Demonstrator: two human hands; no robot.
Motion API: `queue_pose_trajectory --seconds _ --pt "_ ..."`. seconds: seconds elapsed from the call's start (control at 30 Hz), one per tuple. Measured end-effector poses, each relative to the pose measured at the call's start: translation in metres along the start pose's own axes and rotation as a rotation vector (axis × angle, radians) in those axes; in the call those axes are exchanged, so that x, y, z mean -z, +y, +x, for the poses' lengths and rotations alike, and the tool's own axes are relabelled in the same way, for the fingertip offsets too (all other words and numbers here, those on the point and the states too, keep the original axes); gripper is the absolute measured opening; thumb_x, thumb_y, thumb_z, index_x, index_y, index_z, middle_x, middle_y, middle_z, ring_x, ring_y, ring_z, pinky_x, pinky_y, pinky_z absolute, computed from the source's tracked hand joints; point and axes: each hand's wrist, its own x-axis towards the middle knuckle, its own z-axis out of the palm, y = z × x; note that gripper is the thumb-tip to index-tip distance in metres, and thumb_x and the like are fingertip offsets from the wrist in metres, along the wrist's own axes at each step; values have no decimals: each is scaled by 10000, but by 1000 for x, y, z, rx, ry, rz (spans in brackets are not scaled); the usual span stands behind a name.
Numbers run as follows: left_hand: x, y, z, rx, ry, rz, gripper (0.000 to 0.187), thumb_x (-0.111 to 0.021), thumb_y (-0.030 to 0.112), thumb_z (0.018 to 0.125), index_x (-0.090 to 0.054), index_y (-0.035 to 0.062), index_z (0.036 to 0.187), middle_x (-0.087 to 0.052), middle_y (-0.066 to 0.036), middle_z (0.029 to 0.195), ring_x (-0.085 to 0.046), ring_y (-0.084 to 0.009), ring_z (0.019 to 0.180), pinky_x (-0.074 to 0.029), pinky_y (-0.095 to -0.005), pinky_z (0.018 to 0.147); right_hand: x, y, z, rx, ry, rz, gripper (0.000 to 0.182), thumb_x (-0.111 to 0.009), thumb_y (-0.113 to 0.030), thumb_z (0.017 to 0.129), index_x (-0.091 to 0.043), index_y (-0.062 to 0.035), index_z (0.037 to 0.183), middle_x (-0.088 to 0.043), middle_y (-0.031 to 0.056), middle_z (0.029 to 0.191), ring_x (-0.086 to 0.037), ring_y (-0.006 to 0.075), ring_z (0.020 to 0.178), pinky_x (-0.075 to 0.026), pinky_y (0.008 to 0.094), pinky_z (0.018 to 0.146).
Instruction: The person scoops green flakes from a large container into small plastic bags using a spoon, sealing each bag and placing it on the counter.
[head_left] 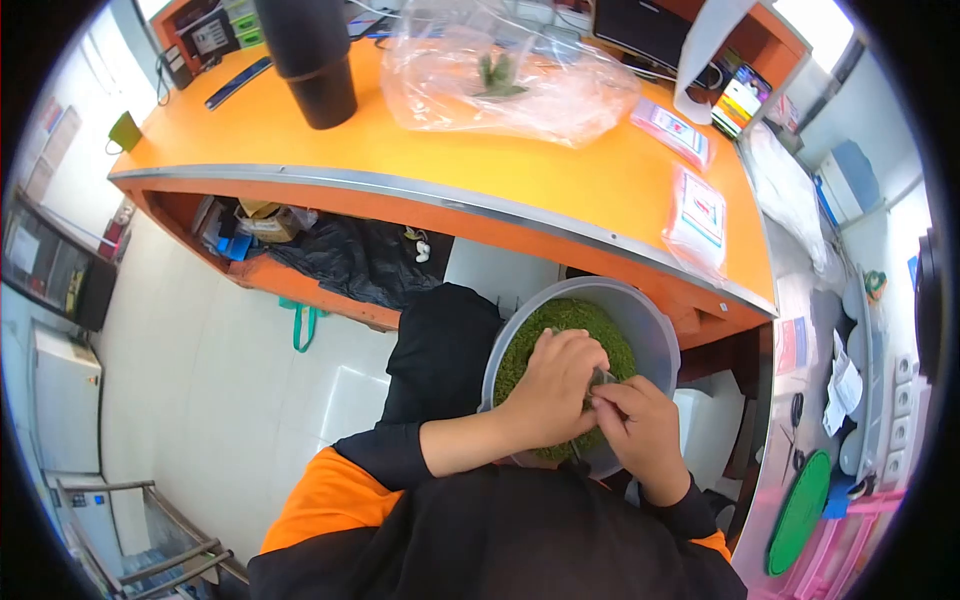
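A grey plastic tub (660,330) stands in front of me, below the desk edge, with finely cut green plant bits (520,345) inside. Over it my left hand (556,388) is closed, back turned up, fingers curled toward the right. My right hand (642,428) pinches close beside it, thumb and forefinger almost touching the left fingers. Between the two hands a small dark greyish piece (598,380) shows; its kind is mostly hidden. Under the hands, a thin dark thing (575,462) lies near the tub's front rim, too covered to name.
On the orange desk (450,165) are a clear plastic bag (430,100) with green leaves (495,78), a black tumbler (325,95), two pink-and-white packets (697,212) and a phone (742,102). A green oval lid (800,512) lies to the right. Black plastic (350,260) fills the shelf below.
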Motion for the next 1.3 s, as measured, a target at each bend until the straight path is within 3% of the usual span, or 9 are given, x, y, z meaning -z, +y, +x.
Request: queue_pose_trajectory --seconds 0.13,0.27,0.3,0.5,0.6,0.8,1.0,1.1,1.3 --pt "14 2 5 43 -67 -192 719 -773 263 654 -381 54 1219 -476 -148 1136 -401 -378 1154 -296 -492 980 7 -3 5 -13 75 40 115 -657 -93 746 -649 -80 860 -583 80 733 -585 244 660 -457 334 575" --pt "35 -5 21 303 -423 -445 508 -723 283 739 -517 77 1155 -608 -99 895 -586 -256 857 -453 -341 780 13 5 3 97 -10 30 94 -606 -35 775 -616 -43 868 -586 110 765 -591 268 674 -465 324 606" --pt "37 -5 21 190 -357 -401 332 -692 255 775 -594 79 1038 -626 -76 767 -612 -231 706 -468 -316 653 12 6 1 125 -61 26 83 -593 -25 786 -607 -33 867 -588 116 776 -592 275 679 -466 319 614" --pt "57 6 29 220 -504 -438 243 -637 271 824 -628 56 936 -633 -95 739 -616 -261 686 -474 -340 636 10 12 -22 17 115 467 132 -586 6 824 -519 -15 935 -590 120 816 -598 222 700 -471 295 656" --pt "61 5 31 191 -675 -324 228 -616 279 842 -633 53 867 -623 -102 724 -609 -285 697 -486 -362 698 18 19 -23 100 55 386 170 -591 23 823 -488 -12 953 -582 107 807 -590 178 716 -472 284 659" --pt "45 0 20 -41 -331 -298 337 -553 356 866 -621 51 737 -587 -119 679 -577 -318 744 -443 -432 688 14 21 -19 -17 139 746 264 -585 25 839 -409 -31 1028 -566 82 820 -548 134 751 -441 255 695" --pt "45 -4 23 -31 -488 -179 359 -552 349 870 -599 36 701 -580 -126 683 -567 -326 729 -444 -428 678 3 33 -21 -13 176 871 310 -589 15 845 -386 -33 1075 -564 74 848 -526 110 763 -419 232 697" --pt "40 -1 22 -160 -285 -249 328 -580 274 866 -576 22 656 -542 -103 621 -568 -320 707 -470 -417 842 0 23 -16 -206 177 982 194 -577 -41 872 -467 -13 1028 -564 59 806 -521 97 729 -414 221 669" --pt "41 3 23 -29 -410 -241 214 -577 211 859 -591 33 741 -561 -105 684 -559 -299 734 -465 -399 728 -9 36 -14 -179 125 912 153 -584 -110 872 -587 6 771 -581 53 723 -526 101 654 -417 238 593"
